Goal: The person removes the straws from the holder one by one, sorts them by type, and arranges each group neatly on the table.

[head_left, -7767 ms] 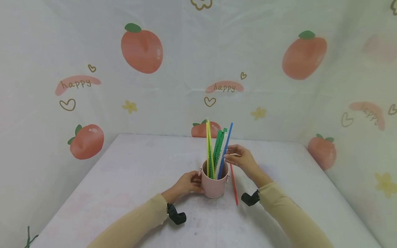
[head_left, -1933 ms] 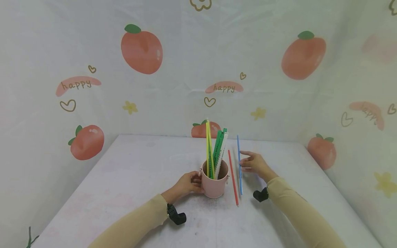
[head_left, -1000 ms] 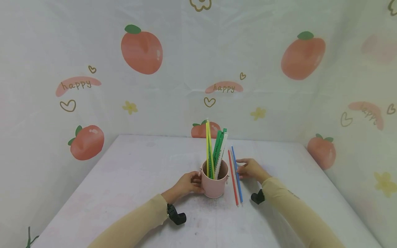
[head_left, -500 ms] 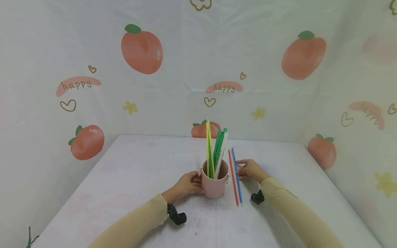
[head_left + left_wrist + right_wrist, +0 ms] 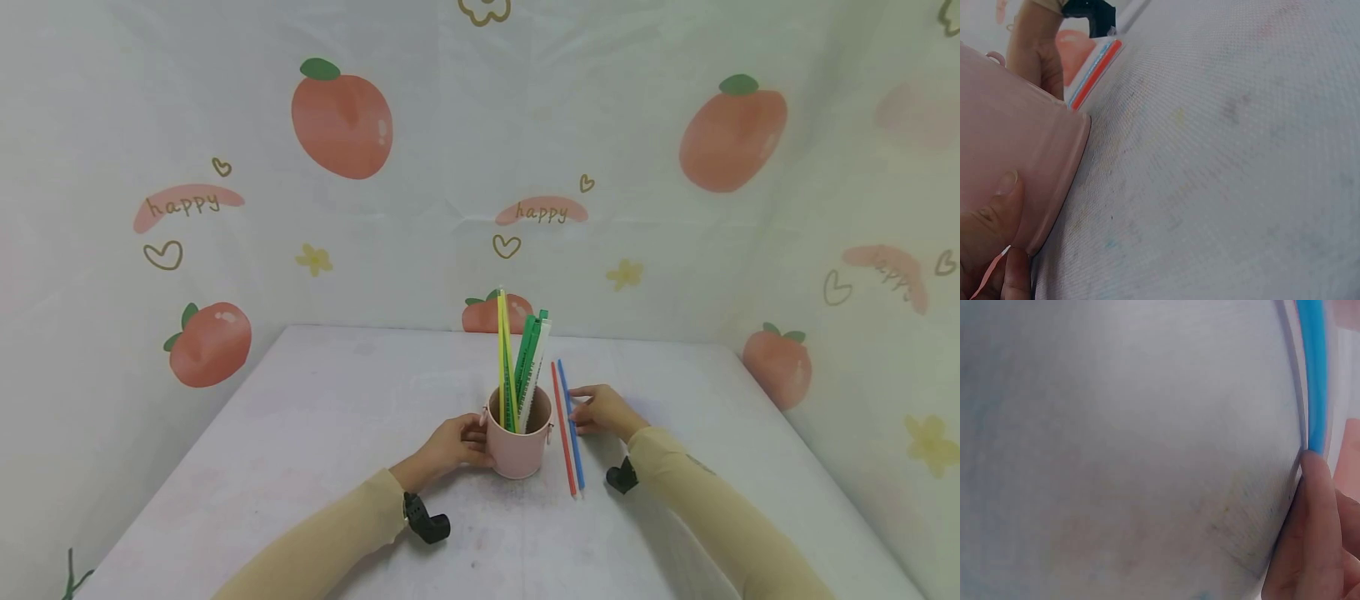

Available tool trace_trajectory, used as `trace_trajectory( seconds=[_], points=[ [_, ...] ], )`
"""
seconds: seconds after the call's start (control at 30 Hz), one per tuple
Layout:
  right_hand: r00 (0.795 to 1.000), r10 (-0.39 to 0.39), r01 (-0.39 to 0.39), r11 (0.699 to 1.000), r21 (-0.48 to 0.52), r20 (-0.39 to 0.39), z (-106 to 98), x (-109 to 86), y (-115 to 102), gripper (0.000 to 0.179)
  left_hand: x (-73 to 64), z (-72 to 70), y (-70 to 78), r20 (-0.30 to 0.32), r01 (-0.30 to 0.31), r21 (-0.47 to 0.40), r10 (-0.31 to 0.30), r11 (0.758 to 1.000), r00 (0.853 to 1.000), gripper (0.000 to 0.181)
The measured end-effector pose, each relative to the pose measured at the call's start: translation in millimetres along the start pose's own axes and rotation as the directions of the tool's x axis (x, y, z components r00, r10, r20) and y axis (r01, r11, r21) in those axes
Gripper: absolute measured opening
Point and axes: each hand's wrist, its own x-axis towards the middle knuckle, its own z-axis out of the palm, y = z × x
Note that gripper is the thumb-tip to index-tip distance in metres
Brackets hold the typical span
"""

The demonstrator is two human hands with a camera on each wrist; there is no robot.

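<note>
My left hand [image 5: 450, 443] holds the side of a pink bucket [image 5: 517, 457], thumb on its wall in the left wrist view. Upright in the bucket lean yellow sticks [image 5: 502, 350], green sticks [image 5: 527, 350] and a white stick [image 5: 535, 371], the green and white ones with print on them. To the bucket's right, a red stick [image 5: 566, 442] and a blue stick [image 5: 576, 450] lie side by side on the table. The fingertips of my right hand [image 5: 606, 410] pinch the blue stick near its middle; a finger covers part of it in the right wrist view.
The table [image 5: 360, 383] has a pale cloth with faint stains. Behind it hangs a white backdrop [image 5: 420, 250] printed with red fruit and "happy" lettering. A black wrist camera [image 5: 427, 518] sits on my left wrist, another black camera [image 5: 621, 476] on my right.
My right hand has taken the blue stick out of the bucket and laid it to the right of the red one. Lately it has slid slightly closer to it. The left hand has stayed put.
</note>
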Motion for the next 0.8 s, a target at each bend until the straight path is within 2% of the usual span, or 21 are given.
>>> trace_trajectory(
  seconds=[0.43,0.8],
  points=[
    [1.0,0.011,-0.01,0.998,-0.064,0.009,0.4,-1.7,-5.6,0.057,-1.7,-0.2,0.6,-0.004,0.005,0.01,-0.005,1.0,1.0,0.055],
    [0.998,0.046,-0.05,0.994,-0.092,-0.037,1.1,5.6,1.3,0.057,-2.1,0.0,1.8,0.002,0.003,0.013,-0.003,1.0,1.0,0.057]
  ],
)
